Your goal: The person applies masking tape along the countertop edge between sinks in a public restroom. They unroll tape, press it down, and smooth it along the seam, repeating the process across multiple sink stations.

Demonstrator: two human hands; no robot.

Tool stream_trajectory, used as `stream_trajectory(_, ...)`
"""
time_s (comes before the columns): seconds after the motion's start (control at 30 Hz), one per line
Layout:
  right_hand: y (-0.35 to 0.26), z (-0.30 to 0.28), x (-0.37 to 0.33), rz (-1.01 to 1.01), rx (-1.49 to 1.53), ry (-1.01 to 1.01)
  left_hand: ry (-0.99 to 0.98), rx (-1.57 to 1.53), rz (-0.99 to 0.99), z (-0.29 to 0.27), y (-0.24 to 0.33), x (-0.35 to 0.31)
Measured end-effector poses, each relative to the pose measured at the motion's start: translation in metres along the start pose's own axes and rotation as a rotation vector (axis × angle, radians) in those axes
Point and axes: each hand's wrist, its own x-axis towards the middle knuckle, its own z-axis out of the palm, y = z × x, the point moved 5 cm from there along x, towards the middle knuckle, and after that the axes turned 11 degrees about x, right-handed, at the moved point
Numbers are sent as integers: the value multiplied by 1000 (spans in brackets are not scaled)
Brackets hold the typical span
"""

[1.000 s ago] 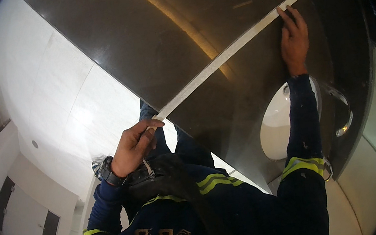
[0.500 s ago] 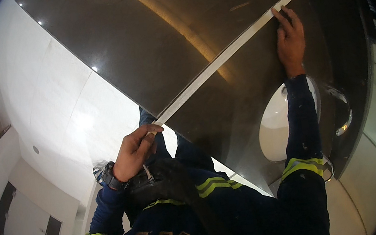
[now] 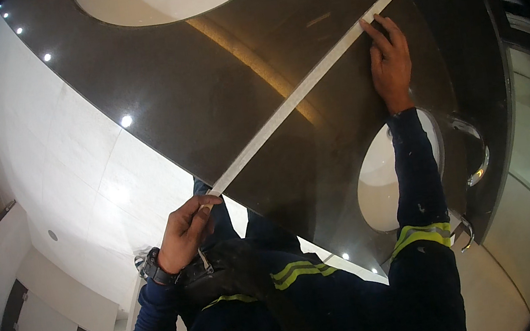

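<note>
A long pale strip of masking tape point(image 3: 308, 85) runs diagonally, straight and taut-looking, across a dark, glossy countertop point(image 3: 204, 100). At the counter's front edge, my left hand point(image 3: 184, 235) pinches the near end of the tape between thumb and fingers; what else lies inside that grip is hidden. Toward the far end, my right hand point(image 3: 391, 64) reaches over the counter with fingers extended, its fingertips touching the tape. A little of the tape shows past those fingertips.
Below the right forearm lies a white basin point(image 3: 376, 185), partly covered by the sleeve, with a curved chrome faucet point(image 3: 478, 152) beside it. Another white basin point(image 3: 172, 1) is set in the counter at the top. Light floor point(image 3: 70, 143) stretches along the left.
The whole view has shifted slightly, bringing more of the upper basin into sight. Both hands keep their places on the tape, with no clear movement along it.
</note>
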Motion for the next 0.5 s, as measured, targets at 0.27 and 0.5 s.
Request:
stream_trajectory(0.27, 1, 0, -1, 5, 3, -5, 11, -36, 29, 2, 2, 2)
stream_trajectory(0.5, -25, 3, -16, 24, 56, 0, 0, -37, 0, -1, -5, 2)
